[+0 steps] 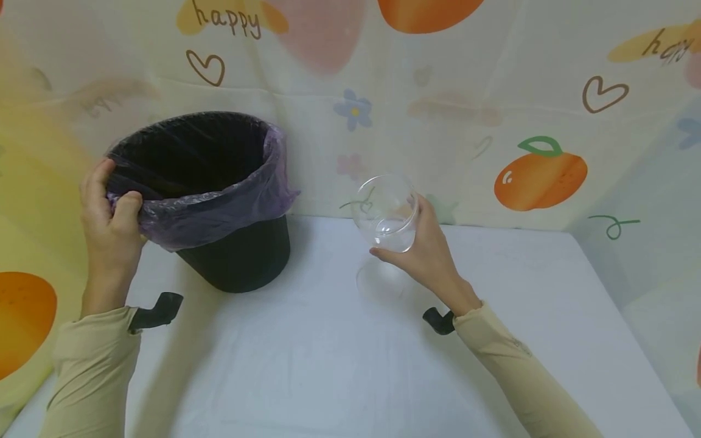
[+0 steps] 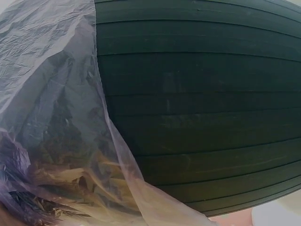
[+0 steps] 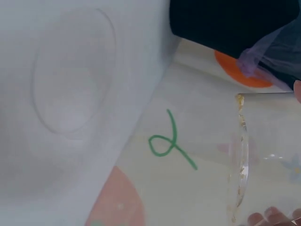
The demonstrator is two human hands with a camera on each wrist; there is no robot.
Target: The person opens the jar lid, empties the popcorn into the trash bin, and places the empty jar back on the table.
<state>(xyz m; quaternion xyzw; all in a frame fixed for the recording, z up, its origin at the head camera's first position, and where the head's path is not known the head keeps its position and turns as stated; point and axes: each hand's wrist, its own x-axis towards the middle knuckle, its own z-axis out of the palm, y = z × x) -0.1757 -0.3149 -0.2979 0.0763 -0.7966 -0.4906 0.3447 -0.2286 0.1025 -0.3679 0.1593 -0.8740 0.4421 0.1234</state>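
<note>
A dark trash can [image 1: 241, 261] stands on the left of the table, lined with a thin purple plastic bag [image 1: 219, 213] folded over its rim. My left hand [image 1: 112, 234] grips the near left side of that rim, thumb on the bag. Close up in the left wrist view are the can's ribbed wall [image 2: 202, 103] and the crinkled bag [image 2: 61, 103]. Right of the can, my right hand [image 1: 432, 261] holds a clear glass cup [image 1: 383, 228] above the table, fingers around its side. The right wrist view catches part of the cup [image 3: 273, 136] and some fingertips [image 3: 273, 217].
A white table [image 1: 306, 359] spreads beneath both hands. Behind it hangs a patterned cloth [image 1: 306, 121] with oranges, hearts and flowers, close to the can's back. Dark wrist mounts [image 1: 159, 310] stick out from the sleeve cuffs.
</note>
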